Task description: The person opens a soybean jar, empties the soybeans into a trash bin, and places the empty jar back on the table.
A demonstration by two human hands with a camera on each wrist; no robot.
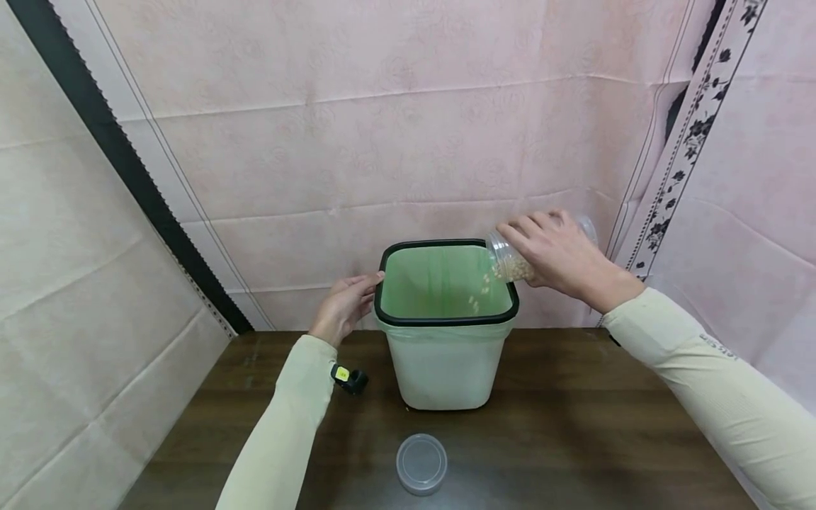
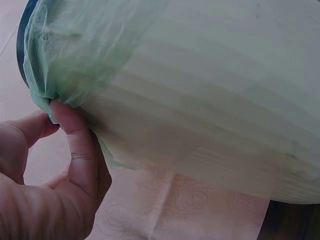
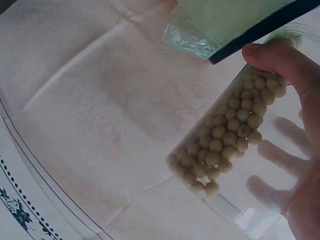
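A pale trash can (image 1: 446, 372) stands on the table, lined with a green trash bag (image 1: 423, 276) under a black rim (image 1: 446, 321). My left hand (image 1: 344, 304) is at the can's left side. In the left wrist view its thumb and finger pinch the bag's folded edge just below the rim. My right hand (image 1: 557, 251) grips a clear plastic jar (image 3: 252, 220), tilted with its mouth over the can's right rim. Round beige soybeans (image 3: 227, 137) lie along the jar's lower side. Several loose soybeans (image 1: 479, 290) drop from the mouth into the can.
A round clear lid (image 1: 421, 464) lies on the dark wooden table (image 1: 561, 418) in front of the can. Pale pink cloth (image 1: 357, 156) hangs close behind it, with further cloth panels on both sides. A small dark device (image 1: 349, 379) sits at my left wrist.
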